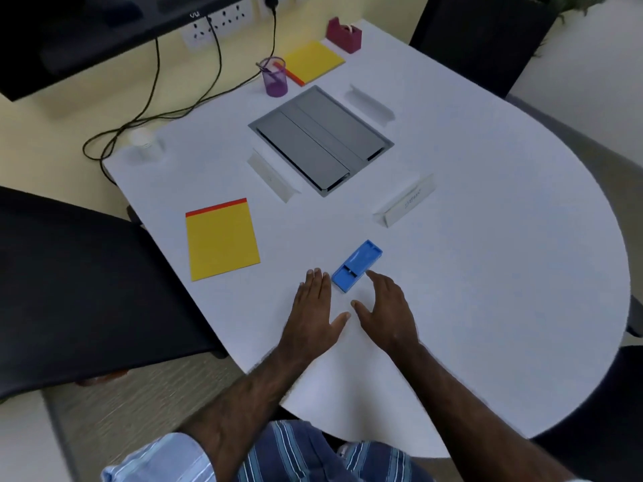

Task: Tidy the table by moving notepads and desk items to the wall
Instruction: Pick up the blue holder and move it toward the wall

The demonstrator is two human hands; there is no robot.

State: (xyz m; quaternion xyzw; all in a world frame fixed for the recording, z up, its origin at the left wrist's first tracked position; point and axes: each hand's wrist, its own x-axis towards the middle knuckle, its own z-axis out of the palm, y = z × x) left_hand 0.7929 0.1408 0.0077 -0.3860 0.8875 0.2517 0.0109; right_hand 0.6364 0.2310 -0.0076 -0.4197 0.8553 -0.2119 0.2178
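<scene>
Two hands are lying nearest the viewer on the white counter [487, 273], and neither is holding anything: the left hand [315, 307] is resting flat with fingers straight, its fingertips just left of the blue desk item [357, 266], while the right hand [384, 311] is hovering with its grip apart, forefinger reaching toward the item's near right edge and possibly touching it, though that is hard to tell. The blue piece is sitting at a slant, well away from the wall, so it is looking like the next thing to be carried. A loose pinch at one end is risking a swivel or a drop, since the piece is long and narrow; a push instead of a lift is risking a slide into the white name card [405, 201] just beyond it to the right. To the left, the near yellow notepad [222, 240] is lying flat near the counter's edge beside a black chair [87, 283], and a careless sweep is likely to send it over. Farther on, the grey cable hatch [322, 140] is sitting mid-counter, flanked by two more white card stands [273, 175] [370, 104] that a passing sleeve might topple. At the far end, near the wall, the purple pen cup [276, 77], a second yellow notepad [313, 61] and the maroon tape dispenser [343, 34] are crowding the space, so a hasty placement there is risking a tipped cup.
</scene>
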